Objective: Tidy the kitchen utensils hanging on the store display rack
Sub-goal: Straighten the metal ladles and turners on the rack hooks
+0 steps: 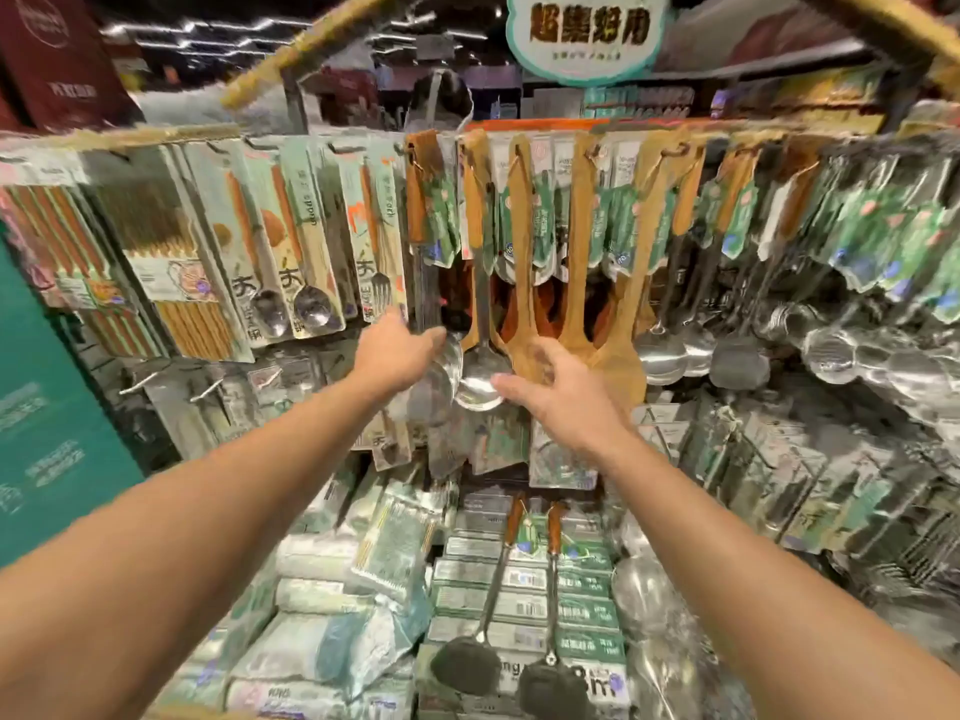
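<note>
Utensils crowd the display rack (156, 135) from edge to edge, hung off a top rail with hardly a gap between neighbours; the only loose room is the dark pocket behind the middle group and the space in front where both arms reach in. Below, boxed and bagged stock (332, 631) is heaped right up to the hanging row, with two dark-headed spatulas (498, 610) lying on top of it.

Along the left hang flat carded packs of chopsticks (171, 283) and carded spoons (296, 267), thin and glossy. To the right, a mass of polished steel ladles (670, 350) and skimmers (much of it smeared by motion blur) runs to the frame edge. In the centre hang pale wooden spatulas (571, 283), smooth and broad-bladed, with green card labels near their handles.

Just left of those hang two steel spoons (480, 376) with long shanks and shiny oval bowls, side by side, bowls nearly touching.

Both bare arms stretch forward and slightly up. The left hand (397, 350) is palm-down, its fingers curled onto the rim of the left spoon's bowl and holding it. The right hand (558, 392) is spread, fingers relaxed, thumb tip at the lower edge of the right spoon's bowl; I cannot tell whether it actually touches.
</note>
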